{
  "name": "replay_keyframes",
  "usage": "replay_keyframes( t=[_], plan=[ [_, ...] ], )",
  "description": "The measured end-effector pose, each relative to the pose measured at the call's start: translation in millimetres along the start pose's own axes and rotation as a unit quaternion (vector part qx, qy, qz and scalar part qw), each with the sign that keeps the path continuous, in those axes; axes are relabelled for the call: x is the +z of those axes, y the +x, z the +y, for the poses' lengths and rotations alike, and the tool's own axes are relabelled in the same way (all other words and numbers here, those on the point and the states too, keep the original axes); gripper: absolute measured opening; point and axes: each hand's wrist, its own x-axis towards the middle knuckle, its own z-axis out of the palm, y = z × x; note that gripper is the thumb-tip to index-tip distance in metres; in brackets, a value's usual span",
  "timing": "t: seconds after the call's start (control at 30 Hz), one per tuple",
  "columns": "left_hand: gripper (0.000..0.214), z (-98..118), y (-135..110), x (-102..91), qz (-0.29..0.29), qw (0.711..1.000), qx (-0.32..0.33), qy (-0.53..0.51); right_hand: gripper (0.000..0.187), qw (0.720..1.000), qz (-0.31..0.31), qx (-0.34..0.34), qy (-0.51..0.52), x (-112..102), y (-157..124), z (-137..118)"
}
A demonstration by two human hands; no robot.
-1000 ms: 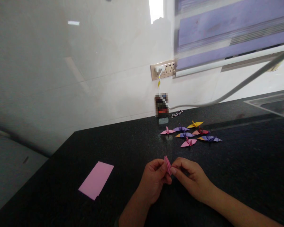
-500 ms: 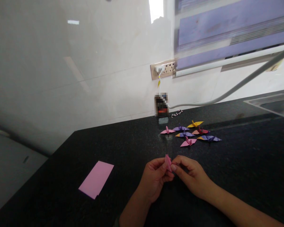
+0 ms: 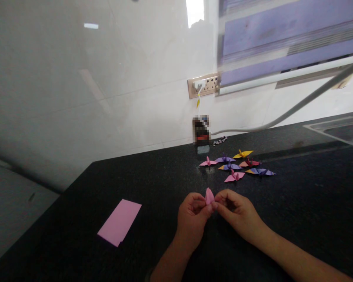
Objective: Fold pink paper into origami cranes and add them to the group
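Note:
A small folded piece of pink paper [image 3: 209,196] is pinched between both of my hands just above the black counter [image 3: 153,184]. My left hand [image 3: 192,219] grips it from the left with thumb and fingers closed. My right hand [image 3: 238,213] pinches its right side. A flat pink paper sheet [image 3: 119,222] lies on the counter to the left of my hands. Beyond my hands, several finished paper cranes [image 3: 237,165] in pink, purple, yellow and red sit in a cluster.
A small dark object [image 3: 201,132] stands against the white tiled wall, below a socket strip [image 3: 203,86] with a plugged charger. A white cable [image 3: 282,115] runs right. A sink edge [image 3: 335,129] shows at the far right. The counter's left edge drops off.
Both hands have lifted slightly and drawn closer together, turning the pink folded piece so its tip points up.

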Motion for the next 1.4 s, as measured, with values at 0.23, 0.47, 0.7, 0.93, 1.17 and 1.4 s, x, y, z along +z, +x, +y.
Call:
replay_keyframes(
  t=[0.23, 0.47, 0.7, 0.93, 1.17, 1.4],
  plan=[
    [0.014, -4, -1, -1.1, -0.022, 0.997, 0.044, 0.065, 0.011, 1.0, -0.005, 0.01, 0.028, 0, 1, 4],
    [0.016, -4, 1, -3.6, -0.026, 0.999, 0.022, 0.026, 0.013, 0.993, -0.065, 0.018, 0.095, -3, 2, 2],
    [0.021, 1, 1, -2.9, -0.029, 0.999, -0.013, -0.013, 0.015, 0.98, -0.113, 0.038, 0.159, -6, 4, 0],
    [0.018, 6, 0, -3.0, -0.038, 0.999, -0.038, 0.007, 0.013, 0.99, -0.091, -0.015, 0.108, -10, 6, -2],
    [0.013, 4, -1, -0.8, -0.024, 0.999, -0.032, -0.009, 0.013, 0.985, -0.093, 0.002, 0.145, -7, 6, -2],
    [0.016, 4, -1, -1.0, -0.057, 0.998, -0.034, 0.002, 0.008, 0.99, -0.082, -0.049, 0.107, -10, 6, 2]
  ],
)
